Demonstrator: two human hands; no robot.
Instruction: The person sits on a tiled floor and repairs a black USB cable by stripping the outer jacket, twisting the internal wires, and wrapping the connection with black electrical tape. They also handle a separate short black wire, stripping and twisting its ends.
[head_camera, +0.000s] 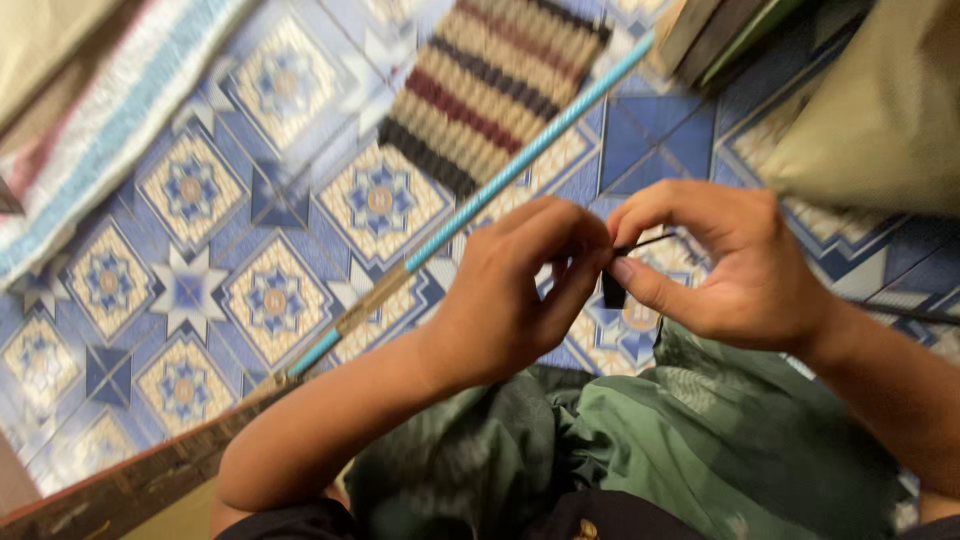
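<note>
Both forearms come in from the bottom edge and converge mid-frame. Left hand (510, 290) fingers curled, fingertips pinched together, pointing right. Right hand (725, 265) mirrors it, thumb and index pinched, pointing left. Fingertips of both hands meet, touching. Wrists slightly flexed. View is motion-blurred.

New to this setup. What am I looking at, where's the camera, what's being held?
There is one picture, from a camera worn on a person's head, looking down at their own two bare hands; no machine is involved. The left hand and right hand meet fingertip to fingertip over the lap, pinching a small black piece with a thin black strand; motion blur hides what exactly it is. Below the hands lies green cloth. Beyond them is a blue patterned tile floor, with a long light-blue stick lying diagonally, a striped woven mat and a tan cushion at the right edge.
</note>
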